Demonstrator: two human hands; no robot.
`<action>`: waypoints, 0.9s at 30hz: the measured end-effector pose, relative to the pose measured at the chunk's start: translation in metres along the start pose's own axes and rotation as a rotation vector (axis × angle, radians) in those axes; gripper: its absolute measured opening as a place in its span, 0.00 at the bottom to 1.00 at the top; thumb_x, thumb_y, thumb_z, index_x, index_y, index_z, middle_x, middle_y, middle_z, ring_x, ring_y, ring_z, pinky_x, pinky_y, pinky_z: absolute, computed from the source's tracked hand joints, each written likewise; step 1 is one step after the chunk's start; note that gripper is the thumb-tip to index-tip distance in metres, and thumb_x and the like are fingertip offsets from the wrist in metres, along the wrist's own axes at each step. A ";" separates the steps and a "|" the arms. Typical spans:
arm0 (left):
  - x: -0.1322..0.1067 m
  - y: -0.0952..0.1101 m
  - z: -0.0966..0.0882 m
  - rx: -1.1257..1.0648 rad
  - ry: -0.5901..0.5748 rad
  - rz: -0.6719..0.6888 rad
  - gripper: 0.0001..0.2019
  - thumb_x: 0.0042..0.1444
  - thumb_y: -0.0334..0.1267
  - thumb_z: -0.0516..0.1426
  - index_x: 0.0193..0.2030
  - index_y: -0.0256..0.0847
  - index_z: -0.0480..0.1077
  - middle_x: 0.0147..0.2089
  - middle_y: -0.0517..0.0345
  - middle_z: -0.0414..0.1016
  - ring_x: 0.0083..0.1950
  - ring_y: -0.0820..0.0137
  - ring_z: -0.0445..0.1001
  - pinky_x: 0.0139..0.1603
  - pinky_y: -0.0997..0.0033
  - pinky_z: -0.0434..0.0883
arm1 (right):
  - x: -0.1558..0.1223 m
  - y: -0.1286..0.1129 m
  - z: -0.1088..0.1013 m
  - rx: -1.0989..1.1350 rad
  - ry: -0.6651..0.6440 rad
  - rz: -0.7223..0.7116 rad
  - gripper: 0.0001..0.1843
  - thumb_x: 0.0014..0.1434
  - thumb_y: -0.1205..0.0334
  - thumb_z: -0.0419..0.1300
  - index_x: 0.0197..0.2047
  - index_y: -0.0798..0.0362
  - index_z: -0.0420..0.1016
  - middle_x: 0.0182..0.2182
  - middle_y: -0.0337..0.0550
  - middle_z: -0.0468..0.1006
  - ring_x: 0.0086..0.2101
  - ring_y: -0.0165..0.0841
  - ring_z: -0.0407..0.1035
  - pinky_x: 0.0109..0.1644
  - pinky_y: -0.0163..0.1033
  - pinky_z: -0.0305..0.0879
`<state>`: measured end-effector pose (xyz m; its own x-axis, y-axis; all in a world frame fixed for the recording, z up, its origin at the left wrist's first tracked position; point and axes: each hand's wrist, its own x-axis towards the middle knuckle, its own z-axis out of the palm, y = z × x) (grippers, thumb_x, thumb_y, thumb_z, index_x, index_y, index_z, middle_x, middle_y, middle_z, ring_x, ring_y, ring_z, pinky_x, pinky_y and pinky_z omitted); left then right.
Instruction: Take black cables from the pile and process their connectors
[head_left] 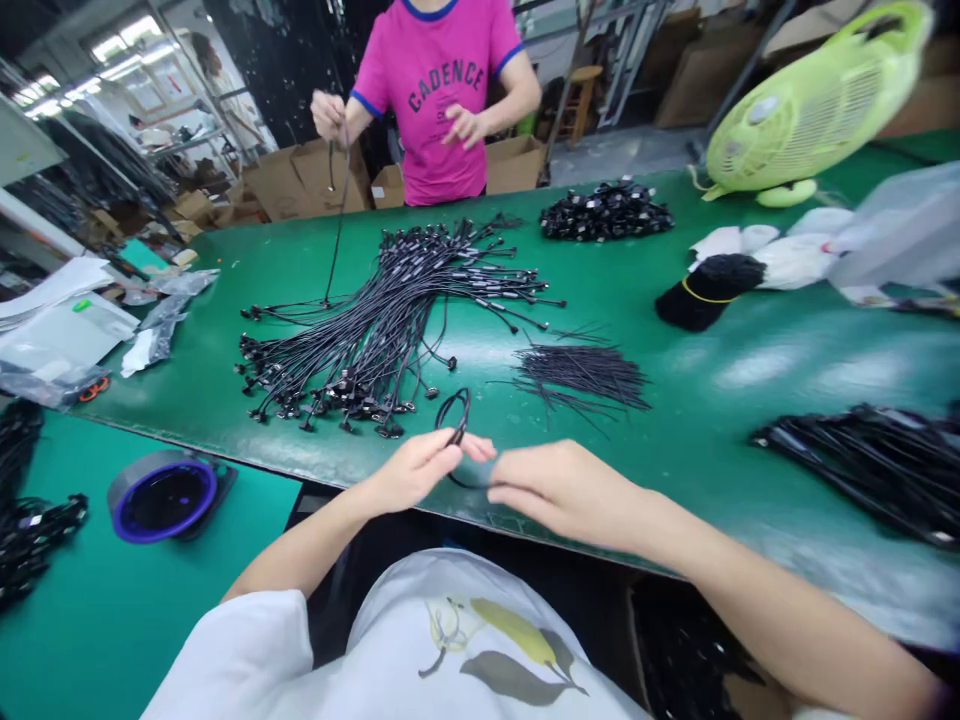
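Observation:
A thin black cable [454, 405], bent into a loop, stands up from the fingers of my left hand [420, 465], which pinch it above the table's near edge. Close by on the right, my right hand [562, 490] has its fingers pressed together around a stretch of the same cable, slightly blurred; the cable's end there is hidden. Just beyond my hands lies a big spread heap of black cables [360, 320] with small connectors at their ends. Right of that heap rests a pile of short thin black ties [585, 372].
Across the green table [480, 385], a person in a pink shirt [450, 100] holds up a cable. Around lie a heap of black connectors [606, 210], a banded black bundle [709, 290], a green fan [817, 105], coiled cables [862, 465], papers [64, 320] and a purple-rimmed round object [165, 500].

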<state>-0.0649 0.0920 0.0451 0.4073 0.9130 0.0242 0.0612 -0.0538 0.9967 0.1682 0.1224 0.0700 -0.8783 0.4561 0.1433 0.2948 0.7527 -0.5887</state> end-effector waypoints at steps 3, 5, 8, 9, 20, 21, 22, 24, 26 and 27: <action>-0.004 -0.002 0.013 -0.014 -0.149 -0.066 0.18 0.64 0.50 0.51 0.38 0.36 0.70 0.32 0.54 0.75 0.35 0.70 0.73 0.43 0.67 0.69 | 0.012 0.013 0.003 0.237 0.405 0.163 0.11 0.62 0.56 0.59 0.33 0.53 0.74 0.26 0.38 0.73 0.27 0.26 0.64 0.32 0.33 0.57; -0.004 -0.005 0.016 -0.223 -0.134 -0.063 0.18 0.62 0.52 0.54 0.35 0.37 0.66 0.24 0.61 0.68 0.26 0.74 0.67 0.35 0.70 0.68 | 0.019 0.024 0.017 0.455 0.646 0.242 0.15 0.54 0.52 0.67 0.39 0.52 0.72 0.32 0.39 0.73 0.31 0.28 0.65 0.35 0.33 0.60; 0.001 -0.010 0.021 -0.531 -0.025 -0.037 0.18 0.59 0.52 0.57 0.32 0.38 0.64 0.22 0.64 0.64 0.22 0.76 0.64 0.33 0.69 0.67 | 0.030 0.030 0.048 0.899 0.671 0.311 0.22 0.51 0.47 0.67 0.43 0.52 0.70 0.33 0.39 0.71 0.31 0.29 0.65 0.35 0.35 0.63; 0.003 -0.012 0.023 -0.587 0.011 -0.060 0.18 0.59 0.52 0.57 0.31 0.37 0.65 0.24 0.62 0.66 0.24 0.75 0.66 0.35 0.68 0.68 | 0.034 0.029 0.057 1.035 0.651 0.346 0.20 0.53 0.45 0.65 0.39 0.52 0.69 0.29 0.37 0.69 0.27 0.27 0.63 0.31 0.34 0.61; 0.000 -0.033 0.043 -0.391 0.352 -0.076 0.17 0.60 0.53 0.55 0.37 0.40 0.62 0.24 0.70 0.57 0.24 0.79 0.61 0.45 0.67 0.67 | 0.054 0.011 0.069 1.485 0.839 0.332 0.16 0.52 0.50 0.67 0.29 0.53 0.68 0.28 0.37 0.66 0.29 0.25 0.62 0.30 0.30 0.63; 0.000 -0.034 0.041 -0.312 0.304 -0.091 0.16 0.61 0.52 0.55 0.37 0.40 0.61 0.25 0.70 0.58 0.25 0.78 0.62 0.46 0.67 0.67 | 0.056 0.009 0.071 1.461 0.866 0.321 0.16 0.53 0.50 0.66 0.30 0.53 0.69 0.32 0.39 0.69 0.34 0.27 0.66 0.35 0.31 0.66; 0.000 -0.035 0.039 -0.228 0.255 -0.104 0.15 0.61 0.51 0.55 0.37 0.40 0.61 0.25 0.69 0.59 0.26 0.77 0.63 0.45 0.66 0.66 | 0.058 0.007 0.073 1.439 0.870 0.310 0.16 0.54 0.49 0.65 0.33 0.52 0.70 0.36 0.42 0.71 0.39 0.30 0.68 0.37 0.33 0.68; 0.000 -0.035 0.035 -0.075 0.164 -0.131 0.13 0.63 0.48 0.52 0.39 0.39 0.61 0.27 0.66 0.62 0.29 0.75 0.63 0.42 0.68 0.65 | 0.060 0.001 0.076 1.402 0.822 0.298 0.18 0.58 0.46 0.61 0.43 0.51 0.71 0.42 0.45 0.73 0.43 0.34 0.70 0.36 0.34 0.69; 0.001 -0.035 0.032 0.031 0.076 -0.153 0.11 0.64 0.45 0.50 0.39 0.38 0.62 0.29 0.63 0.64 0.32 0.73 0.63 0.39 0.69 0.63 | 0.060 -0.004 0.079 1.352 0.777 0.296 0.21 0.62 0.44 0.55 0.51 0.49 0.67 0.40 0.46 0.74 0.40 0.34 0.71 0.30 0.33 0.66; 0.002 -0.035 0.031 0.058 0.032 -0.166 0.11 0.64 0.44 0.50 0.37 0.38 0.63 0.29 0.62 0.64 0.33 0.73 0.63 0.38 0.70 0.62 | 0.060 -0.006 0.079 1.317 0.773 0.295 0.21 0.64 0.43 0.53 0.52 0.49 0.67 0.37 0.45 0.74 0.38 0.33 0.71 0.28 0.32 0.65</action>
<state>-0.0378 0.0829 0.0082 0.3577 0.9237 -0.1370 0.1782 0.0764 0.9810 0.0842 0.1073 0.0191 -0.3281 0.9445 0.0172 -0.4746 -0.1491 -0.8675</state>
